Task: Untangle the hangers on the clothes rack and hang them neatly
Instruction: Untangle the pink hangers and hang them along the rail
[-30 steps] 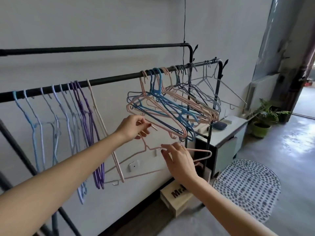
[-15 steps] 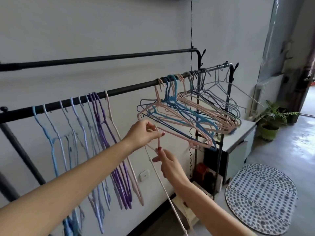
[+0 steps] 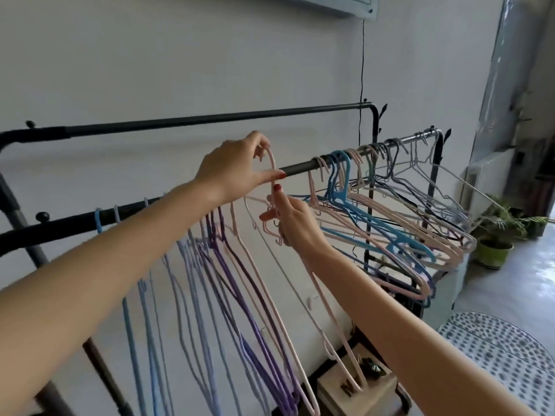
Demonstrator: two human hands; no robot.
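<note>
- Pink hanger (image 3: 300, 283), freed from the cluster: its hook is raised at the front rail (image 3: 300, 169), between the sorted row and the tangle, not yet clearly seated on the bar.
- Left hand (image 3: 237, 169) pinches the hook of the pink hanger at rail height; right hand (image 3: 288, 217), just below the rail, closes on the neck and steadies it.
- Sorted row (image 3: 210, 280), left of the hands along the rail: blue, lilac, purple and one pink hanger hang straight and parallel. This part appears done.
- Tangled cluster (image 3: 390, 223), right of the hands on the same rail: pink, blue and grey hangers lie interlocked and splayed sideways. Judged roughly half the work remains.
- Back rail (image 3: 210, 121), behind the front rail, carries nothing visible.
- Change from half a second earlier: both hands have risen from below the cluster to rail height, and the hanger, then dangling low, is now lifted with its hook at the bar.
- Potted plant (image 3: 495, 238) and spotted mat (image 3: 504, 355) lie beyond the rail's right end, uninvolved.
</note>
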